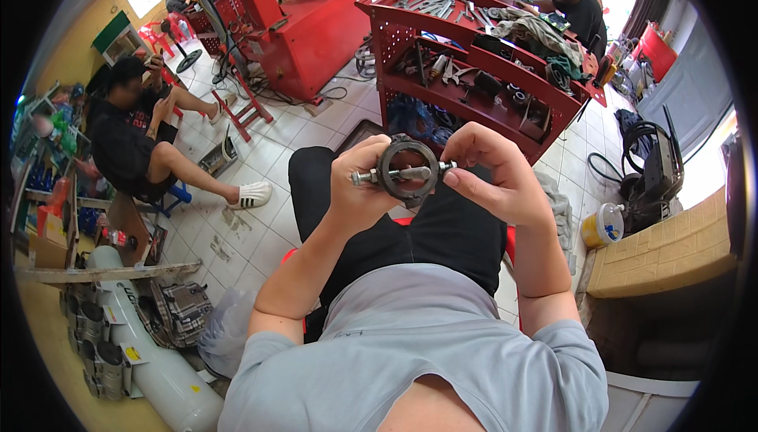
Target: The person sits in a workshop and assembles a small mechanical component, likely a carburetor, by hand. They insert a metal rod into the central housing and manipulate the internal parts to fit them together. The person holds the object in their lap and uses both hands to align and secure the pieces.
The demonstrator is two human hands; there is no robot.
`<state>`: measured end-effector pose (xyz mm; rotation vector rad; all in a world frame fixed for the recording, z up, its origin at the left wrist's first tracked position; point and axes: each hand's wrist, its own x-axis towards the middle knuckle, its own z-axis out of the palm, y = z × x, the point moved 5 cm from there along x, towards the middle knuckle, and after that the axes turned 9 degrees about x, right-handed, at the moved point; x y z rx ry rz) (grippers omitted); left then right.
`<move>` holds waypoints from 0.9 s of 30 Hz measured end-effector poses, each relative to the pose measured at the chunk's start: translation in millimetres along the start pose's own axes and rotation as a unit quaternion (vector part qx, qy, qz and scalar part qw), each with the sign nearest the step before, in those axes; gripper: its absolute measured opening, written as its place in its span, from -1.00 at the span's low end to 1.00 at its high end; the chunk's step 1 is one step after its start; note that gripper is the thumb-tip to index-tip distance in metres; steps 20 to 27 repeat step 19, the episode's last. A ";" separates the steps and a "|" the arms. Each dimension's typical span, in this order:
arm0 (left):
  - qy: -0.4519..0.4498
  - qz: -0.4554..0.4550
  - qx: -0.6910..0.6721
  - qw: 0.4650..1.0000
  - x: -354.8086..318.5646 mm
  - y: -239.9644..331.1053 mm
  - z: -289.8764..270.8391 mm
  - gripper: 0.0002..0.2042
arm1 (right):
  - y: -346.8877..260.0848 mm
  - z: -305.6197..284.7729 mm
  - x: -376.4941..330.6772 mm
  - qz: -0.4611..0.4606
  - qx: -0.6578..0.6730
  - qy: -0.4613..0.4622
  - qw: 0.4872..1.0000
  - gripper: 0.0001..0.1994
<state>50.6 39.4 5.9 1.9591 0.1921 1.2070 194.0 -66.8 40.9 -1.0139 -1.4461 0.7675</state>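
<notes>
A dark, greasy metal ring (386,170) is held up over my lap, its opening facing me. My left hand (357,195) is closed around its left side. A shiny threaded bolt with nuts (362,178) sticks out past the left fingers, and a rounded metal piece (414,173) shows across the ring's opening. On the ring's right side, my right hand (505,175) pinches at a small bolt end with a nut (448,166), thumb below and index finger above. The other right fingers are curled. The ring's far side is hidden.
Ahead stands a red tool trolley (474,57) loaded with wrenches and rags. A red machine (312,41) is beyond it to the left. One person (130,132) sits at left, another (584,17) at far right. A white cylinder (154,353) lies lower left; a bucket (602,225) stands right.
</notes>
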 end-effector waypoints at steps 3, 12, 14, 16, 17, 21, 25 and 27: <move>0.000 -0.033 -0.020 0.999 -0.3 2.7 1.2 -0.73 | -3.3 1.7 0.4 -0.036 0.000 0.022 0.999 -0.84; -0.012 -0.022 -0.010 1.000 0.5 -1.1 -1.5 -0.72 | 1.9 -3.3 -1.5 0.063 -0.003 -0.004 0.998 -0.81; -0.001 -0.048 -0.026 0.998 -0.8 -1.9 -0.6 -0.74 | -1.8 -2.3 -0.6 0.024 -0.022 -0.001 0.999 -0.83; 0.002 -0.051 -0.027 0.998 -0.8 -1.9 -1.5 -0.73 | -3.4 -0.6 -1.0 -0.048 -0.048 0.008 0.998 -0.84; -0.005 -0.049 -0.023 0.999 -0.9 -1.6 -1.6 -0.70 | -2.1 -0.1 -1.3 -0.054 -0.051 0.011 0.997 -0.83; -0.017 -0.044 -0.015 0.999 0.4 -1.7 -3.0 -0.63 | -1.1 -0.2 -0.9 -0.066 -0.061 0.016 0.996 -0.82; -0.017 -0.044 -0.015 0.999 0.4 -1.7 -3.0 -0.63 | -1.1 -0.2 -0.9 -0.066 -0.061 0.016 0.996 -0.82; -0.017 -0.044 -0.015 0.999 0.4 -1.7 -3.0 -0.63 | -1.1 -0.2 -0.9 -0.066 -0.061 0.016 0.996 -0.82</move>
